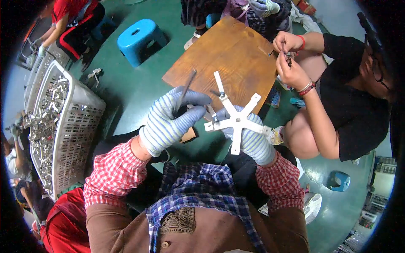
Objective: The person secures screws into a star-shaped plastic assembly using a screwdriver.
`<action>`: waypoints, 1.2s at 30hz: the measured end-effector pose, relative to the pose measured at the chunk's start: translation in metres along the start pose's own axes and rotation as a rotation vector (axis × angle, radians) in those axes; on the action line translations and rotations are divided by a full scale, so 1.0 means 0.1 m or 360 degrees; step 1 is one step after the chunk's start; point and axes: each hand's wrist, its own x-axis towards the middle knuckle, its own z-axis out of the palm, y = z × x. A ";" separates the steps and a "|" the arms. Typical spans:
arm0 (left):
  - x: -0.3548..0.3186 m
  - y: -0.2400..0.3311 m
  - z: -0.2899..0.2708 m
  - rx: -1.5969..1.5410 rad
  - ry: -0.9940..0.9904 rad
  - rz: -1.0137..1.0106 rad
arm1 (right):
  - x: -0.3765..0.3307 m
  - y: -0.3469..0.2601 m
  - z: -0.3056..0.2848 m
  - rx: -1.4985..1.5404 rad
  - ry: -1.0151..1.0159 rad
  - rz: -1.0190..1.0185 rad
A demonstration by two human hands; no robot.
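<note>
My right hand [253,145], in a blue-and-white striped glove, is closed on a white metal star-shaped bracket [238,121] with several flat arms. Small holes mark the arm ends, and one arm tip carries a narrow upright piece [218,81]. My left hand [166,122], gloved alike, is closed around a thin dark bar [185,89] that slants up out of the fist. Its thumb and fingertips come close to the bracket's left arm, where a small metal piece [211,111] shows; whether they touch it I cannot tell. The bracket hides most of my right fingers.
Beyond my hands stands a low wooden table [219,50], with a blue stool [141,40] to its left. A white basket [80,122] full of metal brackets is at left. Close by on the right, a co-worker [354,97] handles a small part; others sit farther off.
</note>
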 end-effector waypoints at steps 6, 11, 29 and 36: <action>-0.02 -0.18 -0.03 0.0533 -0.0234 0.0539 | 0.05 -0.37 -0.29 -0.0446 -0.0196 -0.0331; 0.02 0.03 -0.12 0.0452 -0.0040 0.0202 | 0.13 -0.39 -0.37 -0.0272 -0.0080 -0.0366; -0.09 -0.21 0.10 -0.0412 -0.0022 -0.0506 | 0.00 -0.18 -0.19 -0.0110 0.0071 -0.0125; -0.03 -0.02 -0.16 -0.0656 -0.0087 -0.0653 | 0.16 -0.47 -0.25 0.2495 0.0299 0.0181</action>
